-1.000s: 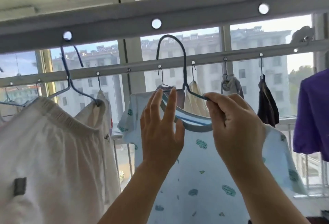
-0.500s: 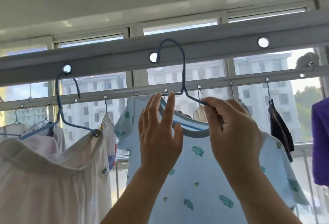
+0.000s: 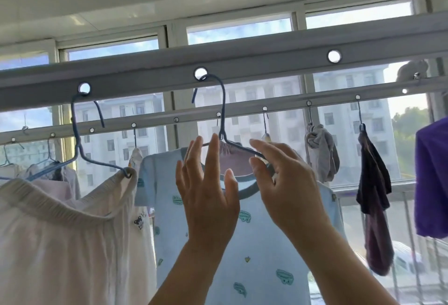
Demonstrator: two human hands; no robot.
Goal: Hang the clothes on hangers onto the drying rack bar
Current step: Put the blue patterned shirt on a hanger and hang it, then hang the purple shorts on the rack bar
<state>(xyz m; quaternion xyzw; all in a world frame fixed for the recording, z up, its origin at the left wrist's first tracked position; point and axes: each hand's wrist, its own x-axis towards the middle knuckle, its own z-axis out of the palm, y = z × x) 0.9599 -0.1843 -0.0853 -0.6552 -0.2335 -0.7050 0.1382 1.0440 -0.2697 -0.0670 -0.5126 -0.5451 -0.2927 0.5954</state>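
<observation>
Hook of blue wire hanger [image 3: 222,111] seated in round hole of grey drying rack bar [image 3: 242,62], above fingers. Pale blue printed shirt [image 3: 254,244] hangs below. Left hand [image 3: 208,190] open; right hand [image 3: 286,183] loosening, barely touching hanger arm. Release gently, check hook fully through. Balcony windows beyond.

Landmark: drying rack bar [image 3: 242,62], running left to right overhead.
Hanger [image 3: 224,120]: hook through the bar's middle hole.
Shirt [image 3: 242,244]: on that hanger, below the bar.
Left hand [image 3: 208,195]: under the bar, before the shirt's collar.
Right hand [image 3: 286,183]: right of the left hand.
Shorts [image 3: 60,232]: on a second hanger [image 3: 80,149], under the bar's left hole.
Rear rail [image 3: 291,106]: behind and below the bar.
</observation>
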